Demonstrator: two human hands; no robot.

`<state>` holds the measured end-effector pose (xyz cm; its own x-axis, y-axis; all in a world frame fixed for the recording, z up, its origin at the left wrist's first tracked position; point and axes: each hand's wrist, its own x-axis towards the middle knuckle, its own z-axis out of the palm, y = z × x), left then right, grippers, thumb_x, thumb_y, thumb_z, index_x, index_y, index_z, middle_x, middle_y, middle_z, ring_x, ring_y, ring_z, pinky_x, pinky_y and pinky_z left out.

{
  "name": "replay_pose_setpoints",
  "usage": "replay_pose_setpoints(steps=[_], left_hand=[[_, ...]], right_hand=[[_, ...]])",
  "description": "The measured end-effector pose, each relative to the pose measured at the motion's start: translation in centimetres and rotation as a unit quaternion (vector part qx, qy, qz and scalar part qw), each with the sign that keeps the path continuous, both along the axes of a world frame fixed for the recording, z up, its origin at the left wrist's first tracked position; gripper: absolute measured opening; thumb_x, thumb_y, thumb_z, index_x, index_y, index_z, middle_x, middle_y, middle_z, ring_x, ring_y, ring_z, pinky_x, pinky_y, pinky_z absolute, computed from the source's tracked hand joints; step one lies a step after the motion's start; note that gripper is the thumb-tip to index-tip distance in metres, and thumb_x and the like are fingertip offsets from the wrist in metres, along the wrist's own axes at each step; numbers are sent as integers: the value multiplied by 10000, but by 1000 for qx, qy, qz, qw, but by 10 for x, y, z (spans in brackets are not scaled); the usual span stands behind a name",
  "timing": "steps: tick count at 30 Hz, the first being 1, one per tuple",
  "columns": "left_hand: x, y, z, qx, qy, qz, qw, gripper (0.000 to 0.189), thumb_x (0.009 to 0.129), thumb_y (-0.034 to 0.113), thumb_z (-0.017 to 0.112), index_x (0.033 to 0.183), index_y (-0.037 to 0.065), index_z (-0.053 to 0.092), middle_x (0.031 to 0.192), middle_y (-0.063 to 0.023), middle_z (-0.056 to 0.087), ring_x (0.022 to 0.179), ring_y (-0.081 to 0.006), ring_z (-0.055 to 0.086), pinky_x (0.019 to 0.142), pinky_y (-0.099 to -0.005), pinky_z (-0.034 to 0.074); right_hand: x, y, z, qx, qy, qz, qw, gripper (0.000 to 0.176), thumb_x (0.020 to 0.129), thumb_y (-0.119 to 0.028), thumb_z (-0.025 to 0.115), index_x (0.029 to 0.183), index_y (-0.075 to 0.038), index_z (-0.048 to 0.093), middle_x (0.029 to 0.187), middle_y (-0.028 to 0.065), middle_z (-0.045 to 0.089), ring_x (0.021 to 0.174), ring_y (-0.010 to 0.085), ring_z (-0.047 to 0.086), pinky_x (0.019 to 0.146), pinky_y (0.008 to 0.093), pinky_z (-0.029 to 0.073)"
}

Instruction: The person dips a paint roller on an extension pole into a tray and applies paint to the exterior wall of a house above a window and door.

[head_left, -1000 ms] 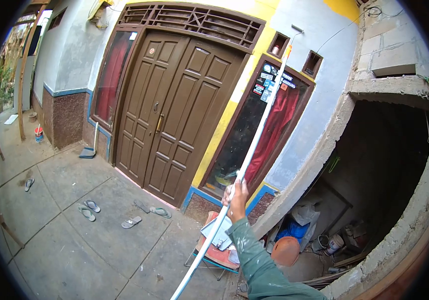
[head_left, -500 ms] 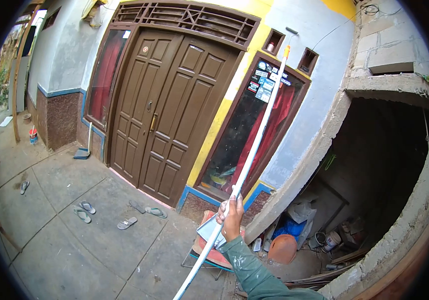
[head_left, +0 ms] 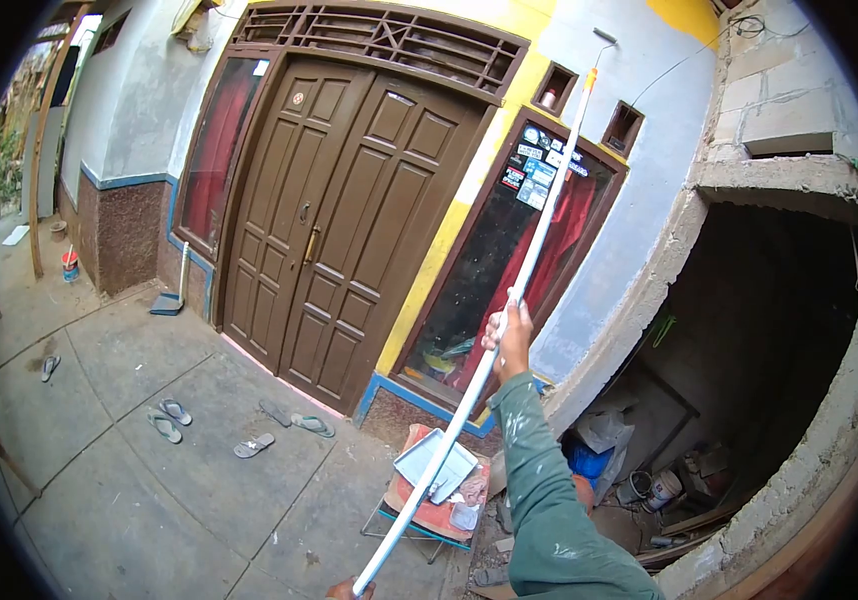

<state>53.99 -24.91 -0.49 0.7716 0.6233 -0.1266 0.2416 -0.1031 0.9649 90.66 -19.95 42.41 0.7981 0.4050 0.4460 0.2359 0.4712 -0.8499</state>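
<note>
My right hand point(head_left: 509, 335), below a paint-flecked green sleeve, is wrapped round the middle of a long white extension pole point(head_left: 469, 400). At the bottom edge, my left hand point(head_left: 351, 588) closes on the pole's lower end; most of that hand is cut off by the frame. A small paint roller point(head_left: 604, 38) tops the pole beyond its orange tip, high against the pale wall point(head_left: 657, 120) by the yellow band. Under the pole, a light-coloured paint tray point(head_left: 464, 462) rests on a red-topped stool point(head_left: 429, 515).
Brown double doors point(head_left: 349, 210) and a stickered window point(head_left: 469, 290) are ahead. Sandals point(head_left: 254, 446) lie on the concrete floor. A dustpan point(head_left: 166, 303) leans near the left window. At right, a rough opening point(head_left: 689, 260) shows buckets point(head_left: 663, 488) inside.
My right hand has moved up along the view with its arm stretched further. The roller has risen slightly and shifted right. My left hand has come into view at the bottom.
</note>
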Motion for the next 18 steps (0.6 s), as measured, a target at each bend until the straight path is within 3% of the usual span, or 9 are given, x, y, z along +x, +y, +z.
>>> replay_pose_setpoints(steps=[2,5,7,8,10,12,15,18], left_hand=[[19,1,3,12,-21,-22,999,306,870,346,643,1000,69,652,710,-149,628,609,-258,586,573,-415,468],[52,0,-3,115,-60,22,991,317,859,352,651,1016,78,653,762,-181,655,668,-305,639,607,-420,500],[57,14,53,111,-32,-30,993,330,846,332,668,1044,70,646,871,-233,664,813,-304,684,656,-417,518],[64,17,65,111,-32,-30,993,330,846,332,668,1044,70,646,871,-233,664,813,-304,684,656,-417,518],[79,23,82,109,-99,-11,989,288,865,345,630,926,65,604,731,-223,627,734,-440,618,600,-488,479],[98,30,107,85,-85,-22,992,293,843,357,649,945,83,657,774,-194,653,771,-386,652,659,-450,504],[130,41,149,82,-120,1,989,299,838,352,662,974,85,656,796,-212,649,799,-379,657,679,-450,506],[165,55,174,116,-166,17,979,368,840,372,666,1064,80,647,851,-244,647,843,-382,658,704,-454,509]], right_hand=[[8,3,20,-4,-12,-2,1000,334,1006,-287,375,1318,-169,397,610,0,401,426,65,368,354,226,328],[25,8,50,-7,-24,-11,1000,345,1007,-286,371,1324,-150,388,627,5,412,440,65,379,363,221,335],[37,11,69,-2,-39,-16,999,325,1006,-295,379,1293,-144,401,643,8,425,452,70,391,370,219,340],[43,13,80,-1,-47,-18,999,311,1006,-297,382,1274,-142,410,647,9,429,455,72,394,372,219,341],[57,18,104,-1,-58,-27,998,284,1002,-306,395,1237,-149,421,652,12,434,461,79,401,374,224,340],[69,23,132,4,-69,-28,997,239,992,-318,418,1177,-168,434,652,11,442,460,87,403,371,234,336],[78,29,191,13,-104,-7,994,155,988,-312,398,1013,-159,389,622,1,416,434,89,389,361,244,342],[73,33,248,34,-152,-36,987,202,995,-327,419,975,-129,382,655,3,418,450,72,378,364,231,357]])
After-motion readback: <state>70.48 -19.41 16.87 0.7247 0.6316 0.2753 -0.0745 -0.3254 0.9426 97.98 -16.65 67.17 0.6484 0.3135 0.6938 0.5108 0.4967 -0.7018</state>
